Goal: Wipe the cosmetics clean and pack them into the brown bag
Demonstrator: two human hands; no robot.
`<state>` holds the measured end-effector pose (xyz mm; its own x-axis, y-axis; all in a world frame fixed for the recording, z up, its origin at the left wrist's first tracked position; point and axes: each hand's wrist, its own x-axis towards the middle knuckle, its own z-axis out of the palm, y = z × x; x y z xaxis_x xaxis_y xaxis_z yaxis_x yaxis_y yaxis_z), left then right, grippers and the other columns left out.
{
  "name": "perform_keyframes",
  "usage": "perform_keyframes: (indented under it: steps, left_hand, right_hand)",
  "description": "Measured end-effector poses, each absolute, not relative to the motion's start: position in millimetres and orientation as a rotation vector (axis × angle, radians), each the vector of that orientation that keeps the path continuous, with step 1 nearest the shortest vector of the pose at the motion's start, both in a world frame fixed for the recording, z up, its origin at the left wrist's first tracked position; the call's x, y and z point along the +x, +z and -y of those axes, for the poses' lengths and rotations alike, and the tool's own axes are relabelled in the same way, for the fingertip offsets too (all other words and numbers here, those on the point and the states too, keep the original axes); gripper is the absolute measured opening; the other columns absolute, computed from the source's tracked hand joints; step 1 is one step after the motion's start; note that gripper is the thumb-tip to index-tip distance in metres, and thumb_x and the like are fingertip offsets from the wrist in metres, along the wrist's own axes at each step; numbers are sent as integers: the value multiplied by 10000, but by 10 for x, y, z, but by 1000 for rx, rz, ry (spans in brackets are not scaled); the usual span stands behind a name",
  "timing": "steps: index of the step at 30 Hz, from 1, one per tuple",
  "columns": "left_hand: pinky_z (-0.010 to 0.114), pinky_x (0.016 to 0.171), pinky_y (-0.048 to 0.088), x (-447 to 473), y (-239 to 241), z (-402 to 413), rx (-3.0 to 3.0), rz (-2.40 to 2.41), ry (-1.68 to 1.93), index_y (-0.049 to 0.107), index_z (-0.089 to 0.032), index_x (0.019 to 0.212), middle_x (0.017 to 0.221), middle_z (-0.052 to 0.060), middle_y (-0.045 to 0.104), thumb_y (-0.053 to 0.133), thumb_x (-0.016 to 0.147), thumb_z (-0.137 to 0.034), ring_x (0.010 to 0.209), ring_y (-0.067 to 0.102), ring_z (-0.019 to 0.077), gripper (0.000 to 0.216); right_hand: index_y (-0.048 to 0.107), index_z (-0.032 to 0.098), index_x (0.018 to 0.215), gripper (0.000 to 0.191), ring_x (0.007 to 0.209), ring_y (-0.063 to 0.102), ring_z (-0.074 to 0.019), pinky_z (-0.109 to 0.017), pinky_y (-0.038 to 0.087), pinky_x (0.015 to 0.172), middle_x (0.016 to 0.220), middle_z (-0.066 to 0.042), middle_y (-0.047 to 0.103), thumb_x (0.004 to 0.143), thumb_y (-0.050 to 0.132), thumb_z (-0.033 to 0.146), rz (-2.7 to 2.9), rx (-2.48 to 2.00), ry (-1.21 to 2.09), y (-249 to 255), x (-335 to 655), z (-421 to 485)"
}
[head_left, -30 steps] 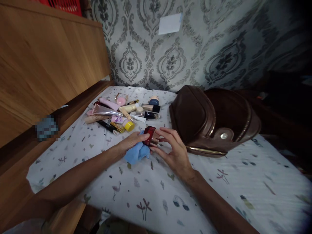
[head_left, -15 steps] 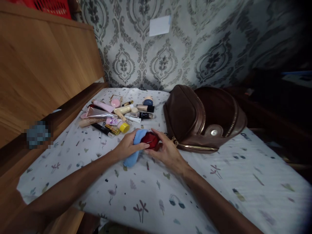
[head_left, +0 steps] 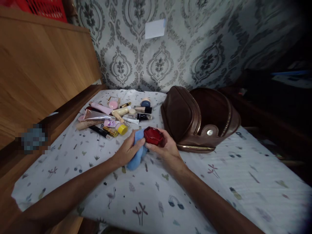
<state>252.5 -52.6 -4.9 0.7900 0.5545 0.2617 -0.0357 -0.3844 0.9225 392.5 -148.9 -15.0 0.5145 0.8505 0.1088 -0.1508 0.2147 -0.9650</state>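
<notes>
My right hand (head_left: pixel 165 150) is closed around a small red faceted compact (head_left: pixel 153 136), held just above the patterned sheet (head_left: pixel 151 195). My left hand (head_left: pixel 126 152) grips a blue cloth (head_left: pixel 136 152) and presses it against the compact's left side. Both hands meet near the middle of the bed, just in front of the heap of cosmetics (head_left: pixel 114 113).
Several tubes, sticks and jars lie in that heap at the back left. An open brown leather bag (head_left: pixel 195 118) lies on its side to the right of my hands. A wooden headboard (head_left: pixel 44 68) runs along the left. Patterned wallpaper (head_left: pixel 170 48) stands behind.
The red compact has turned in my right hand from upright to flat, with its broad face up. My left hand has brought the blue cloth up against it.
</notes>
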Motion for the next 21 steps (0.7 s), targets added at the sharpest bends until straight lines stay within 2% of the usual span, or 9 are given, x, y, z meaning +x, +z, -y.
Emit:
perform_keyframes:
  steps: [3, 7, 10, 15, 21]
  left_hand:
    - [313, 988, 450, 2559, -94, 559, 1627, -373, 558, 597, -178, 1209, 1179, 74, 657, 603, 879, -565, 1109, 588, 218, 509]
    - [268, 730, 523, 2586, -117, 563, 1270, -445, 411, 645, -131, 1116, 946, 69, 710, 756, 692, -644, 788, 639, 165, 675]
    - [260, 648, 529, 2581, -86, 551, 1136, -451, 330, 664, -107, 1073, 848, 74, 715, 808, 615, -647, 654, 628, 140, 723]
    - [279, 597, 542, 2555, -15, 561, 1133, -413, 319, 662, -100, 1074, 841, 99, 722, 813, 597, -653, 628, 650, 171, 746]
    - [278, 647, 544, 2534, 80, 560, 1278, -384, 440, 669, -139, 1064, 869, 85, 728, 816, 582, -654, 742, 672, 211, 721]
  right_hand:
    - [529, 273, 1095, 699, 1018, 646, -231, -387, 534, 950, 1109, -40, 674, 532, 913, 425, 819, -1163, 711, -173, 3941, 1477]
    - [514, 266, 1128, 708, 1044, 628, -231, -381, 519, 958, 1142, -49, 646, 560, 901, 435, 955, -1212, 583, -200, 3943, 1484]
    - [512, 258, 1156, 683, 1105, 603, -246, -406, 482, 1013, 1188, -66, 622, 607, 882, 427, 1049, -1269, 493, -170, 3935, 1513]
    - [501, 249, 1213, 652, 1144, 590, -267, -418, 468, 1037, 1215, -81, 613, 683, 834, 433, 1166, -1319, 410, -74, 3912, 1570]
    - [497, 237, 1244, 591, 1117, 602, -258, -408, 490, 1001, 1187, -94, 607, 754, 784, 401, 1344, -1353, 244, 155, 3927, 1682]
